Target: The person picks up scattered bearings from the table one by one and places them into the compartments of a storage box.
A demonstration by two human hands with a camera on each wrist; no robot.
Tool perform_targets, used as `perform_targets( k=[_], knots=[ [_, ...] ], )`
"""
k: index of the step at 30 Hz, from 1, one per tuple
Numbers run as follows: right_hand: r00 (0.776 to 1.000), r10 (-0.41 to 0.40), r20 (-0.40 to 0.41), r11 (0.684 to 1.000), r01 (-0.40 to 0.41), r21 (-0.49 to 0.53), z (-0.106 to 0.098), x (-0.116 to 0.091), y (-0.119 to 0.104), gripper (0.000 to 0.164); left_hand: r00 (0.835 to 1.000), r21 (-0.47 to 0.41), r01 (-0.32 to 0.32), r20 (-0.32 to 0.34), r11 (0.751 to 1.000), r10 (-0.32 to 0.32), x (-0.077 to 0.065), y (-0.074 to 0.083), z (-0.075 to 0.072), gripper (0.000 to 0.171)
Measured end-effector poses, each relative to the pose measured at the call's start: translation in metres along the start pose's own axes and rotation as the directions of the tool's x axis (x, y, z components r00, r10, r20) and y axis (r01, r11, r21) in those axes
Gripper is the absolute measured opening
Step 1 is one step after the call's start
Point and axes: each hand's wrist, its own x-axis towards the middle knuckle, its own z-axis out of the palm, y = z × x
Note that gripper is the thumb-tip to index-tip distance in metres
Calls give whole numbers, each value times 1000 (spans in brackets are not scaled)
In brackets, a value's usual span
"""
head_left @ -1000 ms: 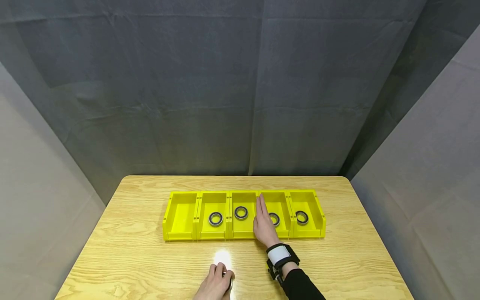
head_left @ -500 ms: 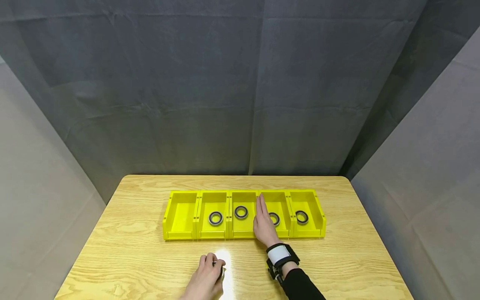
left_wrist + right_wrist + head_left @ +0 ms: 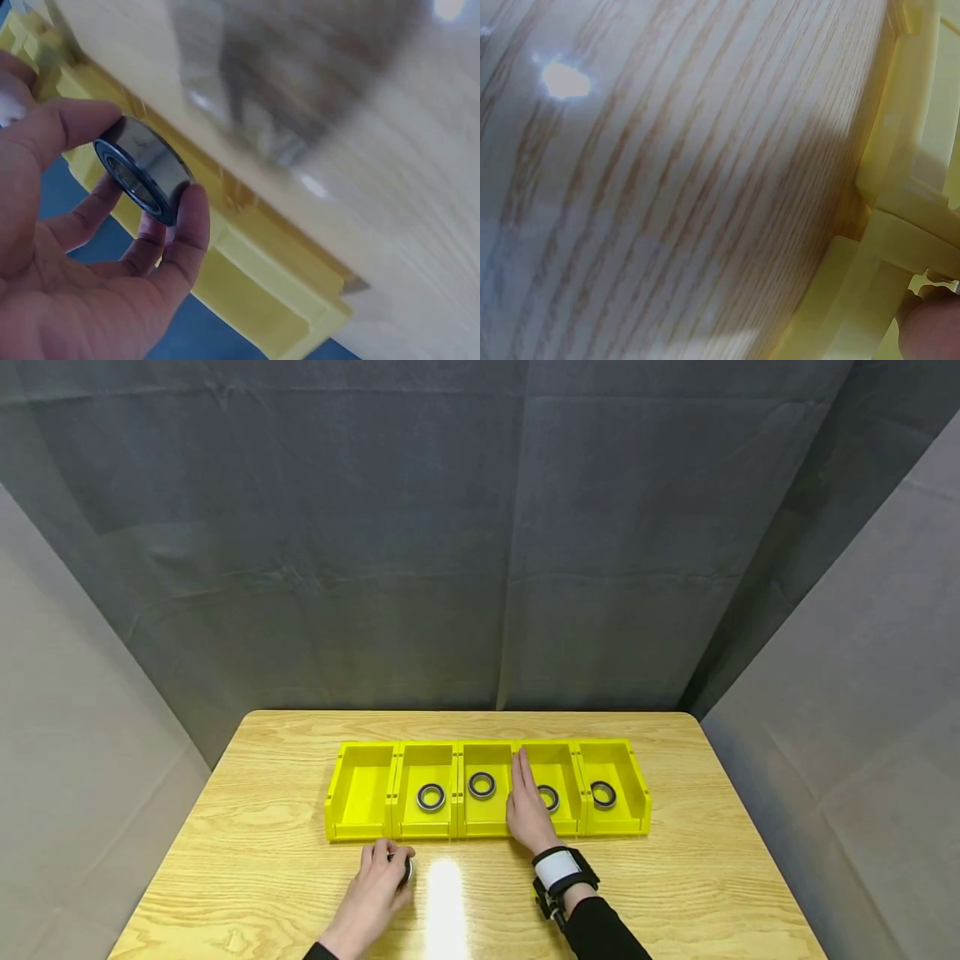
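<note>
My left hand (image 3: pixel 375 885) pinches a metal ball bearing (image 3: pixel 146 165) between thumb and fingers, just in front of the yellow bins. In the left wrist view the bearing is tilted, its shiny outer ring facing the camera. My right hand (image 3: pixel 531 810) lies with straight fingers along the divider between the middle bin (image 3: pixel 487 756) and the bin to its right (image 3: pixel 551 756). It partly covers the bearing (image 3: pixel 551 797) in that right-hand bin. Other bearings lie in the second bin (image 3: pixel 431 797), the middle one and the far-right one. The far-left bin (image 3: pixel 365 785) holds none.
The joined row of yellow bins stands on a wood-grain table (image 3: pixel 247 860). Grey curtains (image 3: pixel 375 543) hang behind and on both sides of the table. A strapped wrist device (image 3: pixel 564 872) sits on the right wrist.
My left hand has moved left and forward toward the bins, carrying the bearing. The right hand has stayed in place on the divider.
</note>
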Motion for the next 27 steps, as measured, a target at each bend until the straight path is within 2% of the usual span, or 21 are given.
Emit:
perform_targets(
  k=[9,13,19,27],
  knots=[
    [1000,-2,-1,1000,2,-11,0,0,1,67,997,10,76,-30,997,-76,17,-14,-20,38],
    [1000,-6,-7,1000,6,-8,1,0,1,67,995,19,79,-55,997,-77,25,-21,-25,37],
    [1000,-4,-3,1000,4,-8,1,0,1,67,995,6,83,-59,997,-83,34,-31,-29,39],
    [1000,-7,-6,1000,7,-8,0,0,0,66,993,2,48,-110,999,-47,46,-37,-36,37]
  ],
)
